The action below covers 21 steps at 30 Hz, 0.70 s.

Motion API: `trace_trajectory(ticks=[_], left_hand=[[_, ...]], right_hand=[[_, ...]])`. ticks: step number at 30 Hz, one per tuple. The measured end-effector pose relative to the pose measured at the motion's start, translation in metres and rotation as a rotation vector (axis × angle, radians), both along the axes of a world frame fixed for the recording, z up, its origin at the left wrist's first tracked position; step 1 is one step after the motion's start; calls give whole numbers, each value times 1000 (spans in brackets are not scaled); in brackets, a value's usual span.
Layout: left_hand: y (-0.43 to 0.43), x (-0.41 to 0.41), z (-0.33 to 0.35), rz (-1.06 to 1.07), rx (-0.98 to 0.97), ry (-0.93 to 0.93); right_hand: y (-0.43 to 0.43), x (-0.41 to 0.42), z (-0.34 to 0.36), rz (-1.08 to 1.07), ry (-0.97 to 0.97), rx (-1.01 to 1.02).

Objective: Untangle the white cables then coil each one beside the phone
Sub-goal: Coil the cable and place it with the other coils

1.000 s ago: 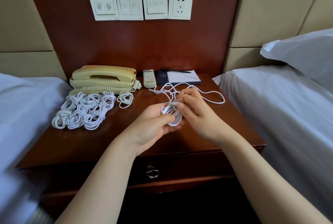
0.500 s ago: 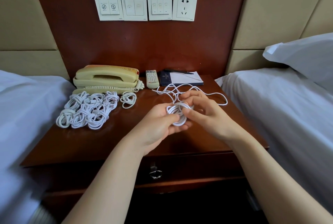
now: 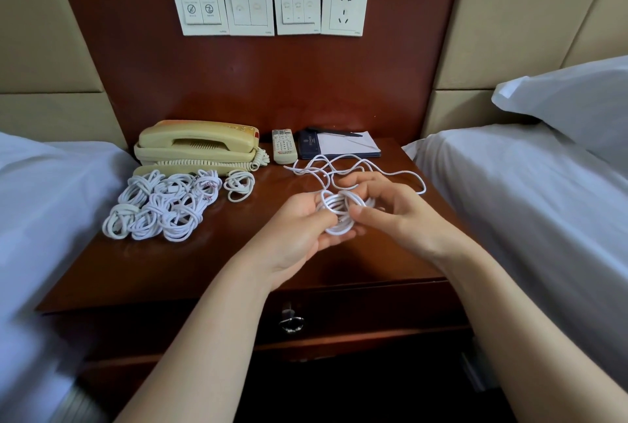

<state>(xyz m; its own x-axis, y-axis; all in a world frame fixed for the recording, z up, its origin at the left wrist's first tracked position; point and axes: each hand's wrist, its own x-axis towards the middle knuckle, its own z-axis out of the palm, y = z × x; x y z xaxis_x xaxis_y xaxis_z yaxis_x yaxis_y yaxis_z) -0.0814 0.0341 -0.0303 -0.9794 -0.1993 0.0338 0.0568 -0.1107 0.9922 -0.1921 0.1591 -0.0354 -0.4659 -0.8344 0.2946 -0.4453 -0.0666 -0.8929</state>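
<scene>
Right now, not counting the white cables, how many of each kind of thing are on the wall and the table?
Switch plates: 3
Socket plate: 1
Phone: 1
Remote: 1
Notepad: 1
Pen: 1
Total: 8

Half-coiled white cable [image 3: 334, 207], coiled pile [image 3: 159, 208] beside phone [image 3: 197, 142]

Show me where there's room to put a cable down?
Bare wood lies along the front of the table, before the coiled pile and left of the left hand. The back is crowded: phone, remote, notepad, loose cable.
</scene>
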Motion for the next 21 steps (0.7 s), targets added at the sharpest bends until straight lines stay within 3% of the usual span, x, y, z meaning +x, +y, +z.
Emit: trace_trajectory(ticks=[7, 10, 15, 21], left_hand=[[1, -2, 1, 31, 46, -21], [2, -2, 1, 28, 49, -54], [3, -4, 1, 47, 225, -167], [9, -11, -5, 176, 204, -216]], right_hand=[[-4, 4, -4, -186, 329, -16], [-1, 5, -2, -225, 420, 52], [1, 13, 1, -315, 590, 198], [-5, 22, 2, -510, 857, 274]])
